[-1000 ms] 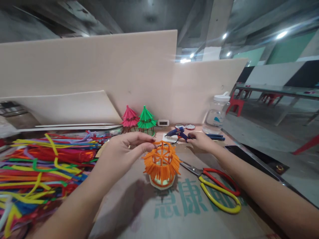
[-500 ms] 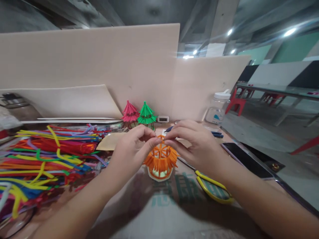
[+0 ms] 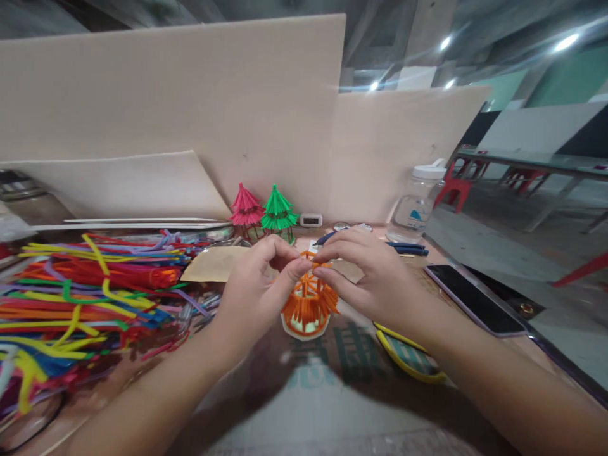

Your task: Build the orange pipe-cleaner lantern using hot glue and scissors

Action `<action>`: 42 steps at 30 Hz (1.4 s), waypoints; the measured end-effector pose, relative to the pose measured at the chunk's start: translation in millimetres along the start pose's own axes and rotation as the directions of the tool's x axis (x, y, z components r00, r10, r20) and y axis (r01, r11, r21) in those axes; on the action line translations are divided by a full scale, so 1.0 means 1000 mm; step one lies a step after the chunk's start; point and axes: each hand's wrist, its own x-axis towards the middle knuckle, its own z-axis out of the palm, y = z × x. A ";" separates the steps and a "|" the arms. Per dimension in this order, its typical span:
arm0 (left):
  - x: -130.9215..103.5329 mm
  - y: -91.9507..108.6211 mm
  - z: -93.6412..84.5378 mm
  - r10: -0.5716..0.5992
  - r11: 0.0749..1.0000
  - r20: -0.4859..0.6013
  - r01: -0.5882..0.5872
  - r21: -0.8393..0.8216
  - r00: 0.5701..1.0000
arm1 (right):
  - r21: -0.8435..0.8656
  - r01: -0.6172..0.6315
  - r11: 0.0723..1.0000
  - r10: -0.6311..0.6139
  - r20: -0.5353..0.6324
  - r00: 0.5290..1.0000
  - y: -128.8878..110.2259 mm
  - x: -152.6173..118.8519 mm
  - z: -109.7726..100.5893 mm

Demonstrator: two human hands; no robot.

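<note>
An orange pipe-cleaner pavilion (image 3: 308, 307) stands on a pale many-sided base, its lower roof fringed with short orange strips and its upper frame open. My left hand (image 3: 266, 285) pinches with thumb and forefinger at the top of that frame. Opposite it, my right hand (image 3: 368, 272) has its thumb and fingertips closed at the same spot. Both hands' fingertips nearly meet there and cover what they grip. Behind them stand a pink pavilion (image 3: 246, 206) and a green pavilion (image 3: 278, 212) of the same make.
Bundles of coloured pipe cleaners (image 3: 95, 285) cover the table's left side. Yellow-handled scissors (image 3: 408, 361) lie partly under my right forearm. A phone (image 3: 475, 297), a clear bottle (image 3: 413, 209), blue pens (image 3: 406, 249) and a small digital display (image 3: 311, 220) lie or stand around. Pale boards (image 3: 190, 107) rise behind.
The camera view has shifted slightly. Both hands keep their pinch at the top of the orange pavilion, whose fringe and base appear turned a little. More of the scissors is covered by my right arm.
</note>
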 end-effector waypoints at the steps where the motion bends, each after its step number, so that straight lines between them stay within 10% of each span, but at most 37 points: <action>1: 0.000 -0.001 0.000 0.013 1.000 -0.005 -0.013 -0.005 1.000 | 0.005 0.010 1.000 -0.010 -0.019 1.000 0.001 -0.001 0.001; 21: 0.002 -0.002 -0.011 0.290 0.939 0.028 -0.290 0.185 0.957 | -0.013 0.055 0.998 -0.055 -0.065 0.996 0.001 0.000 -0.002; 42: 0.006 0.002 -0.015 0.161 0.981 0.114 -0.171 0.089 0.980 | -0.234 0.289 0.928 -0.316 -0.086 0.945 0.010 -0.002 -0.002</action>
